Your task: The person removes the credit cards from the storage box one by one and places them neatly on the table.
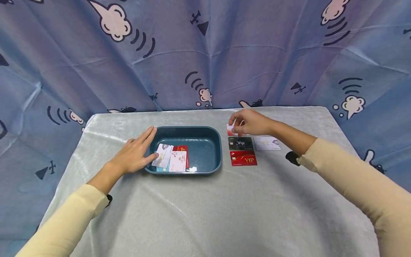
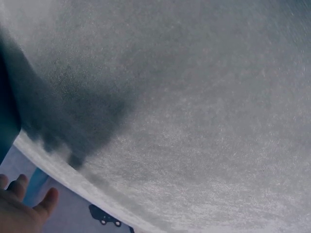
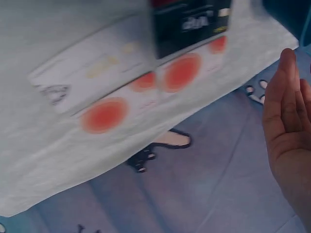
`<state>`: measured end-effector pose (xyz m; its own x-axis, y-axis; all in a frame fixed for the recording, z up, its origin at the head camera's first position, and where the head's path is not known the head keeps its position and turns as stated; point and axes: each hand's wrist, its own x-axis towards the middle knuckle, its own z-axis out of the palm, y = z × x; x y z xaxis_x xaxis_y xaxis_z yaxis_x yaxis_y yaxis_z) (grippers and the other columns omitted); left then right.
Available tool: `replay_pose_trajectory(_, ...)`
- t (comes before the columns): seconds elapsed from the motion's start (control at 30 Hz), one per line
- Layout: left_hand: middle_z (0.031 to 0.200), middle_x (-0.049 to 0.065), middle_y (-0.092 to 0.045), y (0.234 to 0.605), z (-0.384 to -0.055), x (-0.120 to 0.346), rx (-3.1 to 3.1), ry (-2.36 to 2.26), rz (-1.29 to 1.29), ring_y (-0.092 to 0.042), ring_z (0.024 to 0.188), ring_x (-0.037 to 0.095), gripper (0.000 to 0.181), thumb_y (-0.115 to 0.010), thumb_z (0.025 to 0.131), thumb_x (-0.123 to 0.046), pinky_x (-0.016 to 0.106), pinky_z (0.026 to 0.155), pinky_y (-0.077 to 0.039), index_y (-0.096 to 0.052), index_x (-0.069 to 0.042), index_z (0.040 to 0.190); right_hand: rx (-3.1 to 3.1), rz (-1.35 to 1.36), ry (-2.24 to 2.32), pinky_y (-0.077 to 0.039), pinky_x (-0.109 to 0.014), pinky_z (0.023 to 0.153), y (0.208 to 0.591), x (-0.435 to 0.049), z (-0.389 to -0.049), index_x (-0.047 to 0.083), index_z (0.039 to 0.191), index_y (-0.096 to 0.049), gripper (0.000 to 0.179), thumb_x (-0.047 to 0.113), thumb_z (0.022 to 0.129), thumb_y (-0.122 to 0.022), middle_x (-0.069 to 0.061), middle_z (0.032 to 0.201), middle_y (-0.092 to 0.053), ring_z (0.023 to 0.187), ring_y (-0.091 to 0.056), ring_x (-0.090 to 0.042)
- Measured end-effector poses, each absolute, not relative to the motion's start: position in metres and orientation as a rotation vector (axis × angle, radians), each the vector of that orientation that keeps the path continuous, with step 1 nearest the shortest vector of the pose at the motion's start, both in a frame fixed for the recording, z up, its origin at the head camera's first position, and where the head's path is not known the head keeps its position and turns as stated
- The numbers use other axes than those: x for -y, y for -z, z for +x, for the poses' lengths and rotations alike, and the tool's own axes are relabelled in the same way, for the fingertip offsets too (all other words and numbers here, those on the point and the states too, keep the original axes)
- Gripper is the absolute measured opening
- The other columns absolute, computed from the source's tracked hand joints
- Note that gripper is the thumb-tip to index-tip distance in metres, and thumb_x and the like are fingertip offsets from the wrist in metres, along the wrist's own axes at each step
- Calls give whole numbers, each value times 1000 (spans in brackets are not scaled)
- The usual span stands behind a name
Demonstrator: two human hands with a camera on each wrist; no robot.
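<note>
- White card with red spots (image 1: 230, 129) lies at the far end of the card group, right of the teal tray (image 1: 205, 165); my right hand (image 1: 251, 122) is over it, fingers curled and pinching its edge.
- Black VIP card (image 1: 240, 143), pale card (image 1: 267, 143) and red VIP card (image 1: 243, 158) lie flat just nearer me.
- My left hand (image 1: 136, 153) lies flat, fingers straight, against the tray's left rim.
- Several cards (image 1: 173, 159) lie inside the tray.

"Vip" in white on black card (image 1: 240, 143). "VIP" in gold on red card (image 1: 243, 158), at 6 o'clock of black one. White card (image 1: 267, 143) at 3 o'clock: faint print, unreadable.
</note>
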<state>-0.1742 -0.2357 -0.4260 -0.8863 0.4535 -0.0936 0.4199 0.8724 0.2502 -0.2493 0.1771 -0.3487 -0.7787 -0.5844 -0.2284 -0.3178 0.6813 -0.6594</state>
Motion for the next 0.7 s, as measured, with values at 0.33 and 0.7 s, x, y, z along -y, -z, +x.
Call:
replay_pose_trajectory(0.33, 166, 13, -9, 426, -174, 235, -2900, -323, 692, -21, 150, 32, 86, -53, 99, -46, 69, 105, -28, -7, -8, 161, -2459, -761, 940, -57, -38, 77, 340, -120, -255, -2, 115, -68, 21, 6, 96, -63, -15, 93, -73, 75, -71, -23)
replay_pose_trajectory(0.7, 167, 12, -7, 425, -175, 235, -2893, -321, 683, -19, 150, 32, 85, -53, 99, -46, 68, 106, -28, -8, -7, 160, -2327, -825, 896, -55, -29, 68, 354, -62, -259, -4, 125, -62, 32, 6, 95, -64, -17, 93, -74, 78, -72, -28)
